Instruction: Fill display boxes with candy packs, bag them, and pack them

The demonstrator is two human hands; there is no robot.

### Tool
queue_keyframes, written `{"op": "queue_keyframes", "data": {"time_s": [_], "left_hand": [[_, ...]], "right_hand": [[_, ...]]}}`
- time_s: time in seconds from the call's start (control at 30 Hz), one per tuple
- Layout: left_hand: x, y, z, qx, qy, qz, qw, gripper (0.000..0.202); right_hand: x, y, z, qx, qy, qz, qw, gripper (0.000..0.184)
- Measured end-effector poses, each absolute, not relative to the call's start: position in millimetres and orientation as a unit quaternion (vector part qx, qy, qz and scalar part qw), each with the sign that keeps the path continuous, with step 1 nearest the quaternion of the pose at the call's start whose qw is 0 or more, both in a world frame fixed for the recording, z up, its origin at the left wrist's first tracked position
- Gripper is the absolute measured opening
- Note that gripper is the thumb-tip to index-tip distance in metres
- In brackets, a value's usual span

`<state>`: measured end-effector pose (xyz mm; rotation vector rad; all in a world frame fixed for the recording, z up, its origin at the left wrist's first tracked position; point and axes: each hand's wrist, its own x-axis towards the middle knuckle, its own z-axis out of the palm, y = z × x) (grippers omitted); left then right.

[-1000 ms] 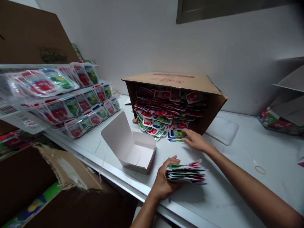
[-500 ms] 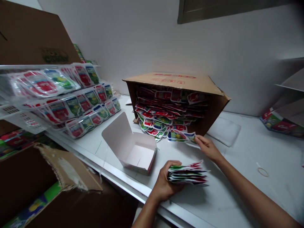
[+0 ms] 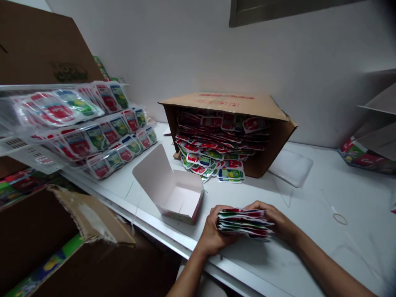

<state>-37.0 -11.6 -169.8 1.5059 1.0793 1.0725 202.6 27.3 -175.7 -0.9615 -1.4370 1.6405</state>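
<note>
A stack of flat red, green and white packets (image 3: 244,222) rests on the white table (image 3: 309,222) near its front edge. My left hand (image 3: 213,233) grips the stack's left end, fingers curled round it. My right hand (image 3: 275,220) closes on the stack's right end and top. An open small white carton (image 3: 173,194) stands just left of my hands, lid tilted back. Behind it a brown cardboard box (image 3: 229,103) lies on its side, packed with more packets (image 3: 216,152) that spill onto the table.
Clear racks of the same packets (image 3: 93,132) fill the left side. A torn brown box (image 3: 77,222) sits below the table's front left edge. A clear plastic tray (image 3: 291,167) lies right of the big box, and a rubber band (image 3: 339,218) farther right.
My right hand drew a packet from the spilled pile by the big box, brought it back, and now closes on the stack with my left hand.
</note>
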Motion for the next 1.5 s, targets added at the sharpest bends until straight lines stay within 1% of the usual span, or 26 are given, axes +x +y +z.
{"op": "queue_keyframes", "data": {"time_s": [0.03, 0.07, 0.1, 0.13, 0.2, 0.23, 0.3, 0.37, 0.43, 0.5, 0.6, 0.7, 0.73, 0.8, 0.87, 0.9, 0.93, 1.0, 1.07, 1.1, 1.13, 1.17, 1.23, 1.33, 1.4, 1.5], "left_hand": [[-37.4, -10.9, -170.1, 0.630, 0.441, 0.433, 0.470, 0.059], [-37.6, -10.3, -170.2, 0.639, 0.435, 0.431, 0.465, 0.053], [-37.4, -9.9, -170.2, 0.643, 0.424, 0.432, 0.470, 0.052], [-37.0, -9.7, -169.9, 0.637, 0.415, 0.436, 0.482, 0.053], [-36.0, -10.0, -168.3, 0.619, 0.398, 0.439, 0.515, 0.053], [-35.5, -10.5, -167.1, 0.609, 0.393, 0.439, 0.530, 0.053], [-34.9, -11.7, -164.6, 0.598, 0.392, 0.441, 0.542, 0.052], [-34.7, -12.7, -162.8, 0.597, 0.393, 0.441, 0.543, 0.051], [-34.7, -13.1, -162.3, 0.598, 0.394, 0.439, 0.542, 0.052], [-34.7, -13.0, -162.9, 0.599, 0.393, 0.438, 0.543, 0.052], [-34.9, -11.6, -164.6, 0.602, 0.392, 0.438, 0.541, 0.052], [-35.7, -8.6, -166.5, 0.634, 0.397, 0.449, 0.489, 0.055], [-36.1, -7.5, -167.1, 0.649, 0.399, 0.455, 0.462, 0.056], [-36.7, -5.9, -168.7, 0.670, 0.403, 0.460, 0.421, 0.055], [-37.0, -5.6, -170.3, 0.684, 0.398, 0.454, 0.409, 0.051], [-36.9, -6.1, -171.1, 0.687, 0.392, 0.454, 0.410, 0.052], [-36.6, -6.8, -171.9, 0.686, 0.386, 0.459, 0.412, 0.058], [-36.0, -8.4, -173.0, 0.669, 0.390, 0.473, 0.420, 0.080], [-35.7, -9.5, -173.4, 0.641, 0.415, 0.473, 0.440, 0.105], [-35.9, -9.6, -173.2, 0.632, 0.429, 0.465, 0.447, 0.111], [-36.3, -9.4, -172.7, 0.631, 0.441, 0.455, 0.448, 0.113], [-36.8, -9.0, -172.0, 0.632, 0.449, 0.449, 0.445, 0.110], [-37.8, -8.2, -169.6, 0.640, 0.451, 0.444, 0.435, 0.096], [-37.3, -8.7, -164.6, 0.635, 0.438, 0.427, 0.472, 0.073], [-35.1, -10.0, -161.0, 0.629, 0.428, 0.419, 0.496, 0.062], [-31.4, -11.5, -157.7, 0.619, 0.416, 0.431, 0.508, 0.060]], "right_hand": [[205.9, 40.8, -174.1, -0.397, -0.629, 0.571, 0.347, 0.038], [207.5, 56.3, -172.9, -0.423, -0.688, 0.491, 0.326, 0.038], [206.9, 73.0, -172.4, -0.456, -0.734, 0.396, 0.312, 0.039], [203.9, 90.0, -172.8, -0.479, -0.750, 0.336, 0.310, 0.039], [192.2, 120.8, -175.7, -0.501, -0.762, 0.268, 0.311, 0.044], [184.7, 133.2, -177.9, -0.502, -0.765, 0.258, 0.310, 0.046], [171.0, 150.3, -182.5, -0.500, -0.775, 0.240, 0.302, 0.042], [163.7, 157.9, -186.2, -0.494, -0.781, 0.239, 0.297, 0.031], [165.6, 158.7, -188.7, -0.491, -0.777, 0.249, 0.304, 0.027], [174.9, 154.0, -190.6, -0.494, -0.761, 0.266, 0.326, 0.030], [191.2, 133.6, -194.7, -0.505, -0.715, 0.297, 0.382, 0.038], [197.6, 94.7, -199.5, -0.513, -0.666, 0.340, 0.421, 0.042], [196.9, 79.6, -200.4, -0.509, -0.648, 0.375, 0.425, 0.040], [193.5, 51.7, -199.5, -0.479, -0.589, 0.493, 0.425, 0.032], [190.0, 32.7, -195.8, -0.422, -0.507, 0.623, 0.420, 0.024], [188.8, 27.3, -193.4, -0.398, -0.472, 0.667, 0.418, 0.022], [188.0, 24.3, -191.4, -0.384, -0.449, 0.690, 0.418, 0.019], [186.9, 22.8, -188.9, -0.375, -0.425, 0.708, 0.421, 0.016], [185.4, 22.6, -188.8, -0.374, -0.413, 0.712, 0.427, 0.015], [184.5, 22.1, -189.1, -0.371, -0.411, 0.714, 0.429, 0.016], [183.9, 21.4, -189.1, -0.367, -0.412, 0.715, 0.430, 0.018], [183.9, 20.9, -188.5, -0.362, -0.419, 0.714, 0.428, 0.019], [187.7, 23.1, -184.2, -0.358, -0.463, 0.705, 0.401, 0.018], [202.9, 42.2, -173.1, -0.344, -0.617, 0.642, 0.297, 0.016], [212.9, 66.2, -168.4, -0.344, -0.718, 0.555, 0.240, 0.023], [211.6, 107.5, -172.4, -0.414, -0.810, 0.345, 0.230, 0.039]]}}
